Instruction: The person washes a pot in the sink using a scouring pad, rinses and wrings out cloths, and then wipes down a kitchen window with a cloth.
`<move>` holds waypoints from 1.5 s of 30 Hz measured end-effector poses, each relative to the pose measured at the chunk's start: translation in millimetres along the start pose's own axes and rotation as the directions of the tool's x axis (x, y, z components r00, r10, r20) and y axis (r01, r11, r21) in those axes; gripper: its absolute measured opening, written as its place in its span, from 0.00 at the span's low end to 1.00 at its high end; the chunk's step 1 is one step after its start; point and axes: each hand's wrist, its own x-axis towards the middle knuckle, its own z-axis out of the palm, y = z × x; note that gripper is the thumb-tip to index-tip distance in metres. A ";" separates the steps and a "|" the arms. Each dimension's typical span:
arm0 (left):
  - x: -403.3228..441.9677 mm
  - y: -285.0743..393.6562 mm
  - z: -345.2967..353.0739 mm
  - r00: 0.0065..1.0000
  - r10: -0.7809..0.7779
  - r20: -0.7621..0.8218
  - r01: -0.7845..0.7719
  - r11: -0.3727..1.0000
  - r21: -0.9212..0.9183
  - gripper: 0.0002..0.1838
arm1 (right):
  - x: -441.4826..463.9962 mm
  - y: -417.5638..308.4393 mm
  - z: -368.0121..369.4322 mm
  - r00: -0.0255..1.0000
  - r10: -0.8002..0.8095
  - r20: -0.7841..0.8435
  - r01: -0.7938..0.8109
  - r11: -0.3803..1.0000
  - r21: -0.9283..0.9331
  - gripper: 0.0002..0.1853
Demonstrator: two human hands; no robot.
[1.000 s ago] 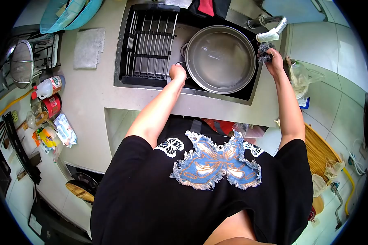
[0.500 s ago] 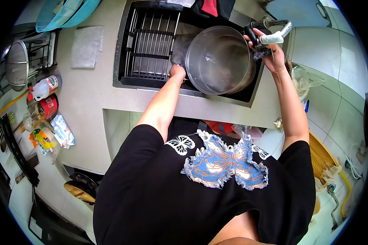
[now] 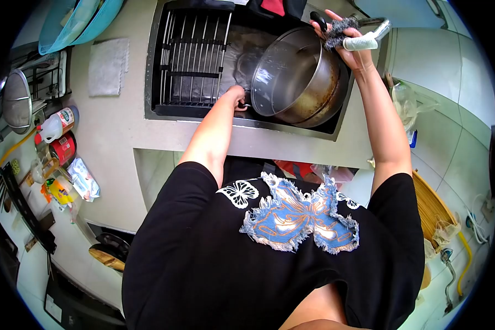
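I had tipped the pan from level towards the rack, baring its browned outer wall, and raised my right hand with the scrubber from beside its rim to its black handle.

Kitchen with sink and faucet

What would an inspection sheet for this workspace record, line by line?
Surface: grey counter, with folded cloth on it.
Job's things: pot tilted in sink, beside barred rack; dark scrubber above.
Clutter: red-capped bottle, red can, blue-white packet at left.
Hands: left hand, grip closed at pot's side; right hand holds dark scrubber by faucet.
Cables: white cord at right, near yellow hose.
Surroundings: tiled wall; turquoise basket upper left.
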 end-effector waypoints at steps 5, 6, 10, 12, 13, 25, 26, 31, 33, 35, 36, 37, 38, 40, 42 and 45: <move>-42.1 14.7 -2.1 0.985 -0.130 0.116 0.143 0.983 -0.113 0.08 | -10.7 -17.4 -36.3 0.998 -0.018 -0.067 0.014 0.998 -0.066 0.35; -65.6 15.6 1.6 0.993 -0.089 0.081 0.096 0.992 -0.086 0.09 | -20.8 -20.1 -43.6 0.994 -0.025 -0.106 0.021 0.999 -0.037 0.33; -122.4 19.2 6.3 0.996 0.094 -0.009 -0.094 0.973 -0.211 0.12 | -57.4 -28.0 -78.2 0.910 -0.133 -0.393 0.035 0.969 -0.246 0.29; -138.7 12.3 5.4 0.969 0.241 -0.061 -0.248 0.927 -0.281 0.18 | -76.1 -19.4 -103.0 0.934 -0.125 -0.336 0.047 0.972 -0.229 0.29; -167.6 15.2 6.5 0.961 0.268 -0.060 -0.274 0.917 -0.289 0.17 | -87.4 -13.1 -96.2 0.883 -0.187 -0.431 0.062 0.956 -0.288 0.29; -236.6 26.1 -50.5 0.597 0.795 -0.111 -0.790 0.558 -0.255 0.16 | -142.6 94.2 -86.2 0.709 -0.399 -0.582 0.336 0.916 -0.220 0.20; -255.5 33.2 -43.7 0.569 0.820 -0.055 -0.794 0.531 -0.297 0.16 | -143.5 94.2 -85.9 0.696 -0.405 -0.592 0.351 0.912 -0.212 0.20; -318.2 82.3 -20.0 0.458 0.887 0.057 -0.831 0.449 -0.329 0.15 | -128.4 125.4 -106.1 0.549 -0.432 -0.716 0.394 0.889 -0.234 0.17; -338.1 103.8 -12.0 0.447 0.888 0.103 -0.826 0.454 -0.334 0.14 | -117.6 142.2 -111.7 0.511 -0.310 -0.802 0.304 0.938 -0.168 0.15; -355.1 120.7 5.0 0.459 0.879 0.132 -0.829 0.477 -0.294 0.13 | -108.9 157.9 -112.6 0.423 -0.074 -0.903 0.052 0.997 -0.057 0.10; -358.6 128.9 12.4 0.461 0.877 0.138 -0.825 0.480 -0.298 0.13 | -110.8 164.1 -114.5 0.428 0.032 -0.903 0.001 0.999 0.036 0.09; -361.1 137.8 18.9 0.474 0.868 0.152 -0.812 0.497 -0.306 0.13 | -116.0 156.8 -100.7 0.429 0.136 -0.893 -0.050 0.991 0.127 0.08; -361.4 147.1 24.8 0.482 0.858 0.174 -0.802 0.513 -0.307 0.14 | -110.0 174.1 -113.9 0.422 0.172 -0.890 -0.046 0.985 0.168 0.09; -361.5 166.7 36.4 0.496 0.838 0.226 -0.781 0.545 -0.305 0.15 | -105.9 184.4 -120.1 0.450 0.253 -0.856 -0.076 0.966 0.246 0.09; -361.9 187.1 42.0 0.510 0.788 0.346 -0.725 0.610 -0.321 0.26 | -102.7 194.5 -121.4 0.480 0.379 -0.791 -0.129 0.922 0.364 0.09; -367.0 204.3 61.3 0.522 0.772 0.363 -0.705 0.630 -0.325 0.25 | -98.8 199.4 -103.0 0.457 0.494 -0.739 -0.176 0.865 0.470 0.08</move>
